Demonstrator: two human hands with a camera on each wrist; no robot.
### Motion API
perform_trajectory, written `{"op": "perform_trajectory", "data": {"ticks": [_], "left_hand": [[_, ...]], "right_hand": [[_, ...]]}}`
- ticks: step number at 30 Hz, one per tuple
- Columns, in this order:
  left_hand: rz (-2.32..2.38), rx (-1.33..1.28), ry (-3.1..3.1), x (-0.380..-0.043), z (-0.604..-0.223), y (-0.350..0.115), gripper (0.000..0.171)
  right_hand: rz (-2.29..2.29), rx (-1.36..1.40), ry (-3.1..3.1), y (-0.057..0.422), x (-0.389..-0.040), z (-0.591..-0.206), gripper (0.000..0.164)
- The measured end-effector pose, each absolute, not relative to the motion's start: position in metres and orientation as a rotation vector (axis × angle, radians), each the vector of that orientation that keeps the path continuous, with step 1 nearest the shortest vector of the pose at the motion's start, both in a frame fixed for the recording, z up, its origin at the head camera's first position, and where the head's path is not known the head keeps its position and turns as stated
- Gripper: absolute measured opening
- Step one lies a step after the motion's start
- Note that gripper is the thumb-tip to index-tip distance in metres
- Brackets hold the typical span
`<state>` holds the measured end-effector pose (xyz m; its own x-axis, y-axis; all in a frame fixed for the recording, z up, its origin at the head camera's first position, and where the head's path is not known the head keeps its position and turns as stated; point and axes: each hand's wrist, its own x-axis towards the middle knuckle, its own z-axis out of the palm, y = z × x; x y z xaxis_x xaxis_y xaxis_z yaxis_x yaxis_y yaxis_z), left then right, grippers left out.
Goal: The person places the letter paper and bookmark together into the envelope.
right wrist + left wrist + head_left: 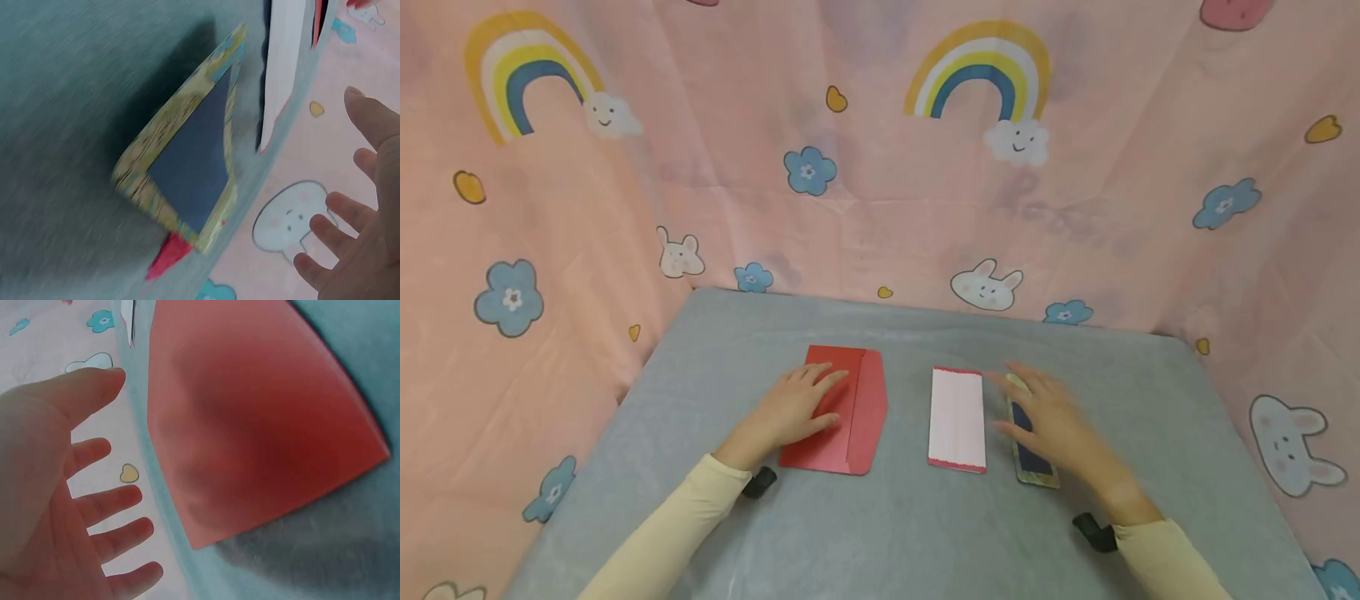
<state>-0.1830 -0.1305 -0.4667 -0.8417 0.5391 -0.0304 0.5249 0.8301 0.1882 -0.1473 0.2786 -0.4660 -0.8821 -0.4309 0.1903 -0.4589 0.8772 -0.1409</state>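
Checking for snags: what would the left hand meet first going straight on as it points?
The left hand would likely meet the flap of the red envelope first, or pass above it; its height is unclear.

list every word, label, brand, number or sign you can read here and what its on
No words, labels, brands, numbers or signs can be read in any view.
Red envelope: no lettering shows.
White slip: no readable lettering.
Dark-centred card: none legible; its border pattern is blurred.
Backdrop: printed pictures only, plus faint smudges too blurred to make out.
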Motion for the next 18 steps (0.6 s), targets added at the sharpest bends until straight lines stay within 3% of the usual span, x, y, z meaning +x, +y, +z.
{"op": "perform_trajectory", "data": {"ticks": [18], "left_hand": [[0.429,0.83,2.857,-0.182,-0.471,-0.12,0.07]], "right_hand": [[0.407,0.832,-2.911,0.226,-0.161,-0.468,0.071]]}}
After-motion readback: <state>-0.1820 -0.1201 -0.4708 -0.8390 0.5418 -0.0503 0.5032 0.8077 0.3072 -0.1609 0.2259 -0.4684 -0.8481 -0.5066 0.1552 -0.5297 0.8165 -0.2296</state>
